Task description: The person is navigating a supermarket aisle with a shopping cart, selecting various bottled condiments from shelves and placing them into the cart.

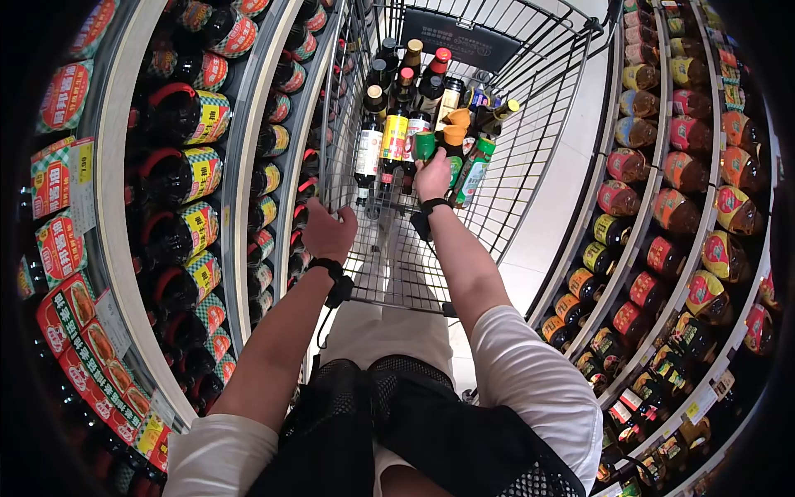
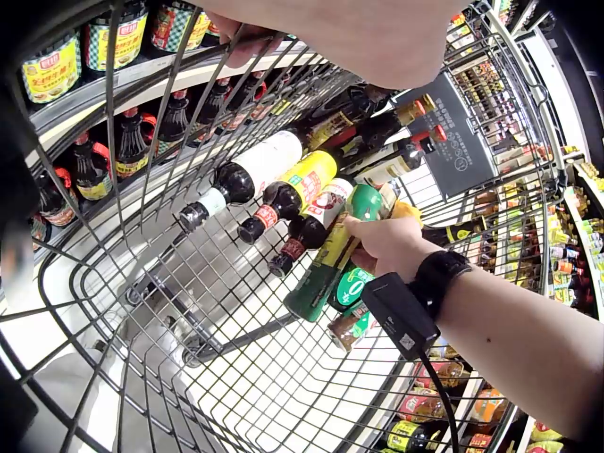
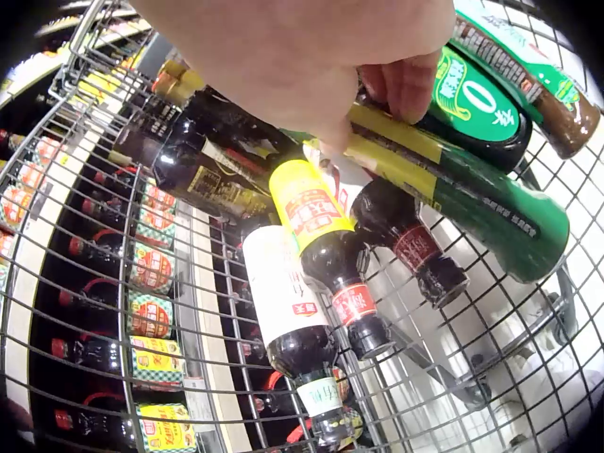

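A wire shopping cart [image 1: 538, 132] stands in front of me with several sauce bottles lying in it. My right hand [image 1: 431, 172] reaches into the cart and grips a green bottle [image 1: 425, 146] with a yellow-striped label; the fingers curl round its body [image 3: 472, 198]. The same bottle [image 2: 326, 269] lies tilted, cap toward me, among the others. Beside it lie a yellow-labelled dark bottle [image 3: 316, 212] and a white-labelled one [image 3: 283, 302]. My left hand [image 1: 329, 230] holds the cart's left rim, fingers curled over the wire [image 2: 236, 33].
Shelves on the left carry dark jugs with red handles [image 1: 178, 174] and price tags. Shelves on the right hold rows of labelled bottles [image 1: 662, 207]. A pale floor strip [image 1: 555, 207] runs between the cart and the right shelves.
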